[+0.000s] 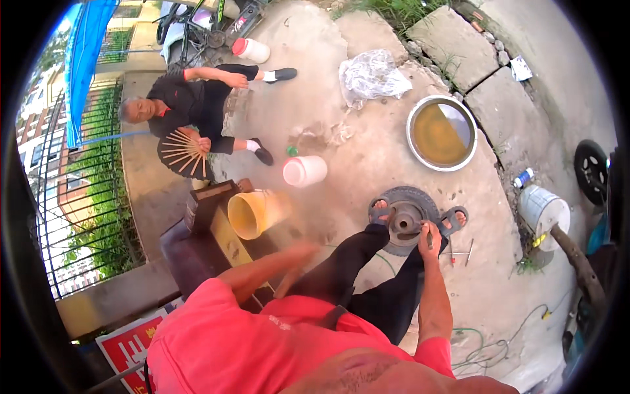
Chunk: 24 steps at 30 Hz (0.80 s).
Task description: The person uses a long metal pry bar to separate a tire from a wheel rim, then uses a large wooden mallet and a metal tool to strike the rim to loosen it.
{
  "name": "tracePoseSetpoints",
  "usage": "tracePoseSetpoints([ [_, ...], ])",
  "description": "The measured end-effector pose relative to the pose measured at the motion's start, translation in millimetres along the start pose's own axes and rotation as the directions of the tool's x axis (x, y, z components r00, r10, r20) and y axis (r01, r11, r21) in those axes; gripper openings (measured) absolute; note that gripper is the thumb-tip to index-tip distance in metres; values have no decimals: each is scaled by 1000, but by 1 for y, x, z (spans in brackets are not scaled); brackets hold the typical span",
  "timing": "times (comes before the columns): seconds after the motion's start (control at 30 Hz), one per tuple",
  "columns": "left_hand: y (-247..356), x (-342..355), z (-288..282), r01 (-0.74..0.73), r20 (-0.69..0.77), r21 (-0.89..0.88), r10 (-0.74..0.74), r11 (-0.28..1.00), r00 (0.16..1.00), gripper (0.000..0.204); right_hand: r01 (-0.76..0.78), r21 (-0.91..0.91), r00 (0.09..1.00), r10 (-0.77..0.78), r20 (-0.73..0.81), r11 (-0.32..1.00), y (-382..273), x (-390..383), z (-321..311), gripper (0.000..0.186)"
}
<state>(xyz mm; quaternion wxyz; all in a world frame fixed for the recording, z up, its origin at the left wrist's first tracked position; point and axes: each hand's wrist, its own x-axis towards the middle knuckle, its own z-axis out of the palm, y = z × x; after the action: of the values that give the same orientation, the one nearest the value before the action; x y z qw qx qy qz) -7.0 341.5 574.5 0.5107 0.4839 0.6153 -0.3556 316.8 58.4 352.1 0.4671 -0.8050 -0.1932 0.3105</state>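
Observation:
A small wheel with a black tyre [412, 194] lies flat on the concrete between my sandalled feet. My right hand [430, 238] is closed at the near right edge of this wheel, by my right foot. A short greyish thing shows in its fingers, too small to name. My left hand [296, 259] is smeared by motion over my left thigh, away from the wheel, so its fingers cannot be read. Thin metal tools with a red part [453, 256] lie on the ground just right of my right hand.
A metal basin of murky water [474, 143] stands far right, beside crumpled clear plastic [371, 77]. Left are a yellow bucket [247, 215], a white tub [304, 172] and a seated person [172, 98] with a folding fan [184, 155]. A green hose [482, 348] trails near right.

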Motion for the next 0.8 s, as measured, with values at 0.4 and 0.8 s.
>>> tracePoseSetpoints([
  [0.4,-82,0,-34,308,51,-472,-323,826,945,21,23,-123,999,-19,34,992,-26,35,3,33],
  [0.8,-87,2,-11,319,96,-395,-306,862,947,19,-90,-181,959,134,249,979,-6,50,-11,38],
])
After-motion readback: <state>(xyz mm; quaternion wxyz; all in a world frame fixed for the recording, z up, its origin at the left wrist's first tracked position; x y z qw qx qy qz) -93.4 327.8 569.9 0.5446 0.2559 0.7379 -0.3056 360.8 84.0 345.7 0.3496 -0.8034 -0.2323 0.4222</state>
